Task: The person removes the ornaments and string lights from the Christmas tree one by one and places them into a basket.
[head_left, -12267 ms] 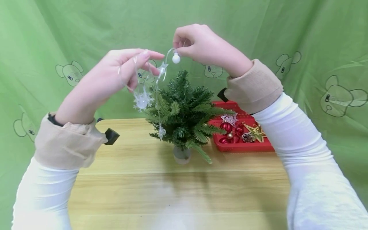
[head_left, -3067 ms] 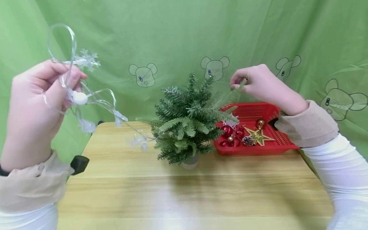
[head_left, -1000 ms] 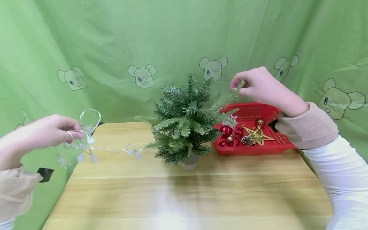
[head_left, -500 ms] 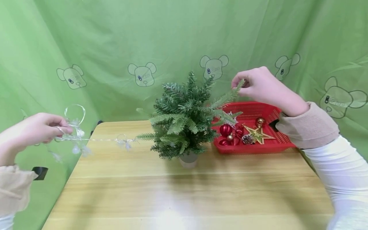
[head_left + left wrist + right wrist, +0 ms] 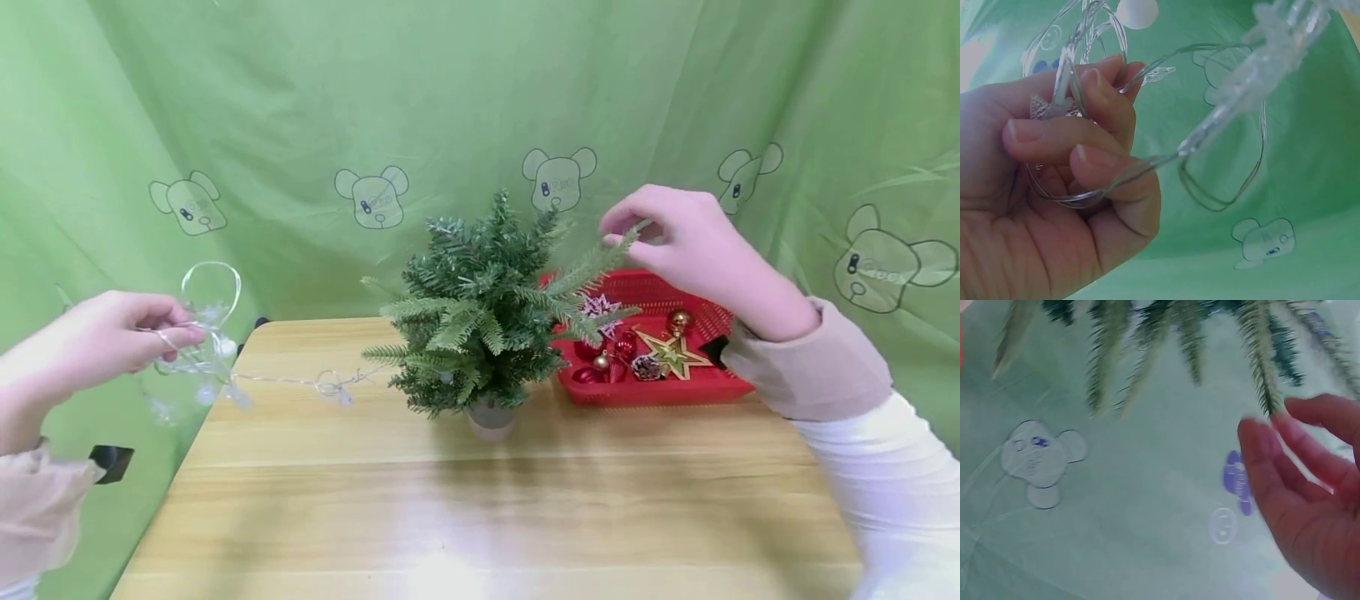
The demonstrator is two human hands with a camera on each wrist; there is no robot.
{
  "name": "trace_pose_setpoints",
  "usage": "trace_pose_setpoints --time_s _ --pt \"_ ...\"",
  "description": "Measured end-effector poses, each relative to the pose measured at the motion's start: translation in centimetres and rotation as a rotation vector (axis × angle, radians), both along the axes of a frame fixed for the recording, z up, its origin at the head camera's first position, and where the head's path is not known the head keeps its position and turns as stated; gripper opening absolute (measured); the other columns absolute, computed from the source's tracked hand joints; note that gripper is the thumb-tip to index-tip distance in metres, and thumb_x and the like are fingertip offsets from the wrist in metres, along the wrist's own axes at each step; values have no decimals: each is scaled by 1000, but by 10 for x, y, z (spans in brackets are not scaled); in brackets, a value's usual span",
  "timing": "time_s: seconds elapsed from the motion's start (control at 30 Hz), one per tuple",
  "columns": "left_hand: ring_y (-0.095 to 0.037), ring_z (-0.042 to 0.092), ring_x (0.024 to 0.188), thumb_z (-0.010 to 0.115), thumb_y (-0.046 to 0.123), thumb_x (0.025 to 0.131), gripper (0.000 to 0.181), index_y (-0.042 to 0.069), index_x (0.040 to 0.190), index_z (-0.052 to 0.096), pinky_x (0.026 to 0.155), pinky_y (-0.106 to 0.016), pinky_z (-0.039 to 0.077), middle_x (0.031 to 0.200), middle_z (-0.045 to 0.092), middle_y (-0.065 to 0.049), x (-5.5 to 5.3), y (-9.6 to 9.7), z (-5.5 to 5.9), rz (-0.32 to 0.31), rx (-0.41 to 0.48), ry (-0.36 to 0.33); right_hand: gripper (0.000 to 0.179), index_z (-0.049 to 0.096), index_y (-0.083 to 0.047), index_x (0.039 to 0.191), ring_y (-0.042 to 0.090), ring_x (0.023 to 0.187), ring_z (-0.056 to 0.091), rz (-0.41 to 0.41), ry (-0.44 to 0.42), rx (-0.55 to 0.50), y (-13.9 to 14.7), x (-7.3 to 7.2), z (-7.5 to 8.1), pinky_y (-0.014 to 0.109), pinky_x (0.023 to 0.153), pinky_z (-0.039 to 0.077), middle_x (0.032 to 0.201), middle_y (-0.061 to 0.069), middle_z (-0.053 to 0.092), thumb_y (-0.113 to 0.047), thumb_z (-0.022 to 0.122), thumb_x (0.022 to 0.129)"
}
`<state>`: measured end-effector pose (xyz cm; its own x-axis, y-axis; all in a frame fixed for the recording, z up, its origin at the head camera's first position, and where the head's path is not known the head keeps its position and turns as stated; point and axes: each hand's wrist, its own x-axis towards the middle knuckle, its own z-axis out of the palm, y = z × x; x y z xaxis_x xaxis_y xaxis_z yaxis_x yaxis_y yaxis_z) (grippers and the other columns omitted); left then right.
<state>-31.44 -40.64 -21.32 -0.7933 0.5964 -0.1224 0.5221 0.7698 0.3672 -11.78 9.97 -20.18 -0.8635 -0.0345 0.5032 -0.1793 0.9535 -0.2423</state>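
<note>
At the left my left hand [image 5: 123, 333] holds a bundled clear string of fairy lights [image 5: 213, 358]. In the left wrist view its fingers curl round the looped wire [image 5: 1141, 167], with a white ball bulb [image 5: 1138, 12] above them. One strand runs across to a small artificial Christmas tree [image 5: 480, 308] in a pale pot [image 5: 491, 418] and goes in among its left branches. On the other side my right hand [image 5: 682, 242] lightly pinches the tip of a long upper right branch [image 5: 592, 262]. In the right wrist view, fingertips and thumb meet around that branch tip [image 5: 1266, 387].
Behind the tree's right side, a red perforated basket [image 5: 667, 392] bears a gold star [image 5: 675, 354], red baubles [image 5: 626, 343], a gold bauble [image 5: 678, 322], a pine cone [image 5: 646, 367] and a silvery snowflake [image 5: 600, 308]. The wooden table [image 5: 337, 500] ends before a green curtain [image 5: 450, 83].
Earlier both hands held the light string above the tree; the right hand has since moved to the branch. My left hand came down at the left. Most recently the right hand tilts and its fingers loosen slightly.
</note>
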Motion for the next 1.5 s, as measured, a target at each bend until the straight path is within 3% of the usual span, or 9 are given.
trace_pose_setpoints --time_s 0.13,0.27,0.33,0.5,0.6,0.87,1.03,1.17,1.5 --pt "-11 51 68 57 37 98 25 14 89 62 59 -24 40 82 62 2 5 3 2 -1 28 40 19 69 -2 101 -14 85 52 3 215 -78 -14 18 -6 3 80 45 97 7 69 6 60 86" --pt "-11 50 67 59 35 97 23 15 88 64 57 -24 39 82 62 4 8 4 3 3 61 76 9 67 2 96 -12 80 51 -32 326 -147 -24 33 -16 1 74 43 88 7 66 1 64 88" --pt "-11 50 66 59 34 97 22 15 87 64 57 -24 39 81 62 5 9 4 3 0 72 92 7 68 0 94 -3 75 50 -64 254 -153 -28 38 -23 5 67 43 84 5 65 -6 64 91" --pt "-11 49 67 58 37 97 24 16 86 64 58 -24 38 84 62 4 10 8 4 -2 69 100 25 70 -15 92 9 69 56 -131 -152 -115 -36 40 -37 25 65 47 80 -3 68 -39 64 93" --pt "-11 49 68 58 39 97 25 16 88 64 59 -24 38 85 63 3 9 9 3 3 64 98 23 71 -17 88 8 63 60 -96 -280 -106 -39 37 -42 28 64 49 71 -7 67 -40 66 91" --pt "-11 48 66 59 35 97 23 14 91 65 57 -24 38 78 61 6 2 3 -1 17 98 85 7 72 -9 88 7 62 57 -47 -278 -53 -31 30 -45 26 61 48 73 -3 68 -16 69 89" --pt "-8 50 69 58 36 98 26 11 94 64 59 -24 39 80 61 6 -2 -8 -8 37 60 14 9 72 -7 90 12 67 58 -83 -292 -65 -20 20 -46 29 62 48 78 1 70 -14 67 89" --pt "-9 46 68 57 24 98 16 10 93 62 58 -23 39 81 57 4 -2 -16 -16 7 5 -25 11 71 -6 88 12 65 57 -104 -302 -80 -11 12 -49 29 61 47 76 2 70 -14 63 90" --pt "-9 45 65 57 22 98 15 9 94 64 55 -23 39 76 54 5 -12 -32 -30 14 21 -24 14 70 -5 82 13 61 55 -142 -244 -53 5 0 -49 27 57 44 72 6 69 -12 59 88"
